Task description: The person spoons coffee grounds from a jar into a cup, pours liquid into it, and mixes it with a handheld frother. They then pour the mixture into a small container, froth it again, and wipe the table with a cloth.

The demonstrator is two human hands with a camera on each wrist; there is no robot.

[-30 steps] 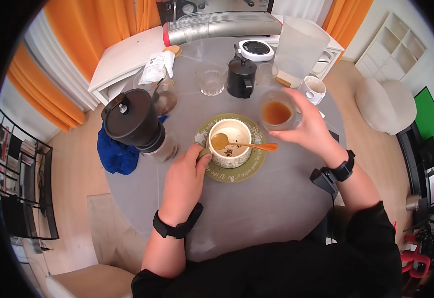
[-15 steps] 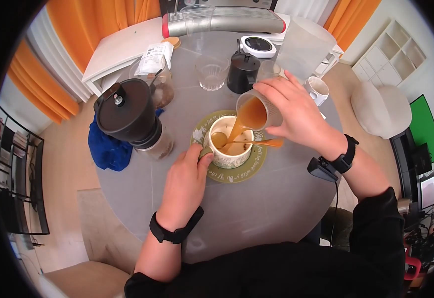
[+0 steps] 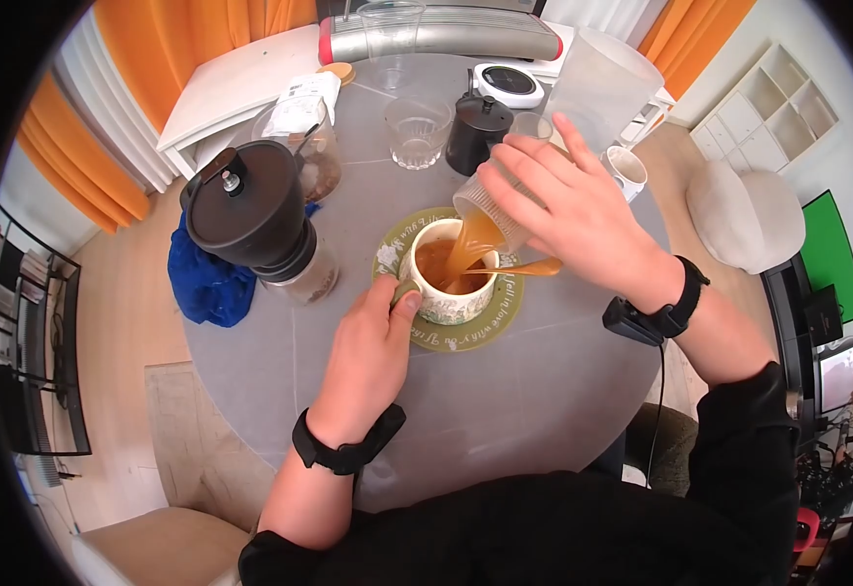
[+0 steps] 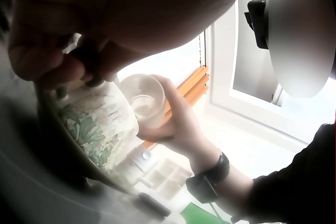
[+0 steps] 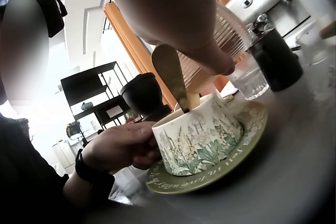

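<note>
A white cup (image 3: 449,309) with a green floral print stands on a green saucer (image 3: 388,259) that has white lettering. My left hand (image 3: 360,342) grips the cup's green handle. Above the rim, my right hand (image 3: 583,210) holds a ribbed clear glass (image 3: 480,198) tipped to the left, and a brown-orange liquid streams from it into the cup. Brown liquid stands inside the cup. A spoon (image 3: 536,267) leans in it, its orange-gold handle poking out to the right; its bowl end is hidden under the liquid.
A black-topped coffee grinder (image 3: 251,210) stands left, beside a blue cloth (image 3: 207,278). Behind the cup are an empty faceted glass (image 3: 417,137), a black pot (image 3: 478,137) and a white scale (image 3: 507,86). A white mug (image 3: 626,174) and frosted pitcher (image 3: 597,88) stand at the back right.
My right hand has brought the glass leftward over the cup and tipped it. Liquid now pours, and its level in the cup has risen over the spoon bowl. My left hand keeps its hold.
</note>
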